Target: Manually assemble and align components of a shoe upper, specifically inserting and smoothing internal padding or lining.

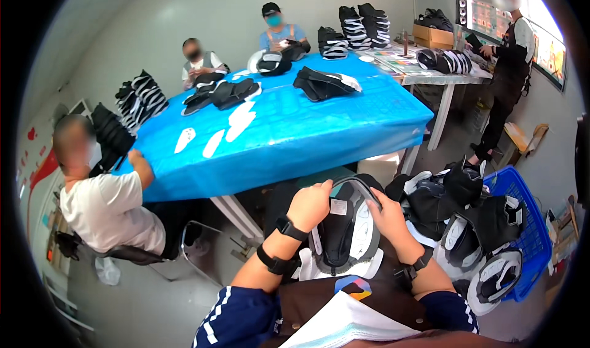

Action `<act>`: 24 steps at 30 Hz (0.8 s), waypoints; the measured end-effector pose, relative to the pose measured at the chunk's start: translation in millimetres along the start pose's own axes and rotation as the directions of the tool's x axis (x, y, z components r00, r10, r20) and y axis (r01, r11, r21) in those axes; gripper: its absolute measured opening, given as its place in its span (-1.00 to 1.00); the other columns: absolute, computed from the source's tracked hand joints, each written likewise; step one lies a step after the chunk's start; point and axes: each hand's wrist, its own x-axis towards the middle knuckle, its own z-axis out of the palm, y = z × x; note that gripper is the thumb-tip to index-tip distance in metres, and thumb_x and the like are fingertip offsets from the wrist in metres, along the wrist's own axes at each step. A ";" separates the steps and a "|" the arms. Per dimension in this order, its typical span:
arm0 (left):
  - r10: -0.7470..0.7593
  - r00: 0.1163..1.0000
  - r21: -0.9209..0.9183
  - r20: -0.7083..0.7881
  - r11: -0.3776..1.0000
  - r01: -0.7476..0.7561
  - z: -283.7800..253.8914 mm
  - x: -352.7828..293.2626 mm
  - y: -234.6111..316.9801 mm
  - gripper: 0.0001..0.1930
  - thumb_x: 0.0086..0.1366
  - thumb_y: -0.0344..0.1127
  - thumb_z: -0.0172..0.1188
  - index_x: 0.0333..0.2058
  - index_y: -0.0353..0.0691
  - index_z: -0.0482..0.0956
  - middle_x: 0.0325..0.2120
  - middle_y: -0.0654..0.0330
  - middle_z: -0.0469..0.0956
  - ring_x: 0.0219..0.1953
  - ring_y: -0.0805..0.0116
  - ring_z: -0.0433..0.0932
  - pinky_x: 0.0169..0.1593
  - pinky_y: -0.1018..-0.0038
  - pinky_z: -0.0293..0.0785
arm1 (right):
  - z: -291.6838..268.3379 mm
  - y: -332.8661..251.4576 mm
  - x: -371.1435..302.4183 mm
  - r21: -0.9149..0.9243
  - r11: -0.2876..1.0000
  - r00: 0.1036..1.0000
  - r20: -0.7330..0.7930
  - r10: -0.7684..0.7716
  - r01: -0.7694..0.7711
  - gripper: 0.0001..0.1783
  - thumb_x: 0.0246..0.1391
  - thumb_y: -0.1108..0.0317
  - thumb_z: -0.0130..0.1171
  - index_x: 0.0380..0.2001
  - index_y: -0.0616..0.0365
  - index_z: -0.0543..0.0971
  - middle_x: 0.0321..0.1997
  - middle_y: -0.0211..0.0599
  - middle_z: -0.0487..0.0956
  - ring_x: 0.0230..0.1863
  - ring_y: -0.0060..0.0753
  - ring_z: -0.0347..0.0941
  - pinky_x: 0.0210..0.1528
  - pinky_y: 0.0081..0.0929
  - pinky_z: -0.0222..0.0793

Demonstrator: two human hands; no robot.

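On my lap lies a black shoe upper (337, 234) with a grey-white edge, a white side panel and a small white label inside. My left hand (309, 208) grips its upper left edge with curled fingers. My right hand (388, 215) pinches the curved rim at the upper right, thumb on the inner side. Between my hands the rim is bent into an arch. Right of my right hand, a pile of similar black, grey and white uppers (476, 210) fills and overhangs a blue plastic basket (530, 222).
Ahead stands a table with a blue cover (295, 139), bearing white cut pieces (241, 122), loose uppers (326, 84) and stacked uppers (142, 99). A person (110, 207) sits at its left; two more sit behind it. Another stands at the far right beside a white side table (424, 71).
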 end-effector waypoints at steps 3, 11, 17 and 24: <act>0.071 0.996 -0.013 -0.063 0.997 -0.072 5.8 0.2 2.0 -0.88 0.11 -0.37 -0.02 -0.39 -0.27 0.40 -0.61 0.00 0.48 -0.57 0.07 0.50 -0.51 0.27 0.42 | -1.2 6.0 -6.3 -0.121 0.992 0.999 0.000 0.036 -0.035 -0.73 0.03 0.30 -0.03 -0.26 0.26 0.47 -0.40 0.12 0.49 -0.35 0.09 0.42 -0.33 -0.20 0.34; -0.053 0.990 -0.008 0.131 0.998 0.055 7.1 -3.5 -4.6 -0.83 0.10 -0.33 0.02 -0.37 -0.28 0.48 -0.64 -0.10 0.46 -0.53 -0.01 0.48 -0.47 0.20 0.41 | -6.1 11.1 -13.0 -0.172 0.985 0.999 -0.029 -0.016 0.011 -0.70 0.02 0.31 0.00 -0.19 0.24 0.43 -0.45 0.12 0.48 -0.41 0.09 0.41 -0.35 -0.25 0.35; -0.158 0.975 -0.205 -0.155 0.971 0.125 8.8 -15.0 -11.1 -0.80 0.11 -0.36 0.03 -0.27 -0.26 0.46 -0.56 -0.08 0.48 -0.51 -0.03 0.48 -0.46 0.19 0.39 | -11.5 7.1 -22.0 0.373 0.866 0.932 0.265 0.245 -0.334 -0.29 -0.05 0.30 0.14 0.13 0.28 0.08 -0.03 -0.07 0.35 -0.02 -0.39 0.27 0.03 -0.51 0.17; -0.267 0.956 -0.428 -0.122 0.883 0.192 8.3 -17.8 -10.0 -0.70 0.15 -0.41 0.02 -0.10 -0.25 0.42 -0.46 -0.07 0.50 -0.46 0.15 0.54 -0.39 0.49 0.40 | -16.1 19.5 -43.2 0.339 0.853 0.789 0.601 0.127 -0.396 -0.41 -0.04 0.31 0.05 0.03 0.39 0.17 -0.05 0.01 0.37 -0.01 -0.27 0.31 0.04 -0.45 0.17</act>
